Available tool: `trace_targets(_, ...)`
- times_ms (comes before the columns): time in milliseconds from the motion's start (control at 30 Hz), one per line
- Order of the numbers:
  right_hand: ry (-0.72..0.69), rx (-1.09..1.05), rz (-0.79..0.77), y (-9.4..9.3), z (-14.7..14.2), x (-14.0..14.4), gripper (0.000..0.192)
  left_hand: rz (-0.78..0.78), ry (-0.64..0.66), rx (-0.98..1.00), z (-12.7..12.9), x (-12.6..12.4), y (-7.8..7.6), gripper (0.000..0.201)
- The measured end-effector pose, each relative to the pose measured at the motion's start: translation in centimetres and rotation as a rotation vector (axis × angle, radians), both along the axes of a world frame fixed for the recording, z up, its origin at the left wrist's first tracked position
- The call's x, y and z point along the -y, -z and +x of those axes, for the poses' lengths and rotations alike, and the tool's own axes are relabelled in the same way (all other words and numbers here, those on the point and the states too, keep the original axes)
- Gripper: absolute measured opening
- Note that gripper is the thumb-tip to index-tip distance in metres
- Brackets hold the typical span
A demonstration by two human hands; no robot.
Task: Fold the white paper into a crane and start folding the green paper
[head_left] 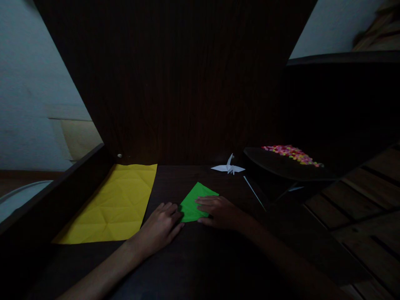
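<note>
A green sheet of paper (pixel 190 206), folded to a smaller shape with a point at its far side, lies on the dark wooden desktop. My left hand (pixel 164 221) has its fingers bent and closed at the paper's left corner, the thumb by the near edge. Across the right part of the paper rests my right hand (pixel 215 210), fingers stretched out flat and its thumb at the near edge; that part of the sheet is hidden. Beyond the paper, a white folded paper crane (pixel 229 167) stands near the back panel.
To the left lies a large creased yellow sheet (pixel 115 204) beside a raised side board (pixel 62 185). On the right, a curved dark shelf (pixel 265 160) bears many small pink, red and yellow pieces (pixel 292 153). A thin pale strip (pixel 254 193) lies below it.
</note>
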State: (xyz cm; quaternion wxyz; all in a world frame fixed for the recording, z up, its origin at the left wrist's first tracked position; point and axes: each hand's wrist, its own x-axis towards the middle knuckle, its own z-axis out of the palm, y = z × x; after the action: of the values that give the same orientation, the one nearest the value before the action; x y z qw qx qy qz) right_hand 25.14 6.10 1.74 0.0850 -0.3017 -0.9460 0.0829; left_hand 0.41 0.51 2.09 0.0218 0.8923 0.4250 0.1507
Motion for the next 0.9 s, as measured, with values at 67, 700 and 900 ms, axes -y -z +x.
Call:
trace_targets(67, 0.005, -0.004, -0.005, -0.1, 0.2, -0.1, 0.036, 0.014, 0.018, 0.005, 0.1, -0.4, 0.2, 0.019)
trace_targets(700, 0.056, -0.121, 0.174, -0.3, -0.2, -1.0, 0.037, -0.077, 0.005, 0.190, -0.1, -0.7, 1.6, 0.030)
trace_targets(900, 0.047, -0.394, 0.510, 0.3, -0.7, -1.0, 0.029, -0.007, -0.055, 0.316, -0.3, -0.8, 3.0, 0.041)
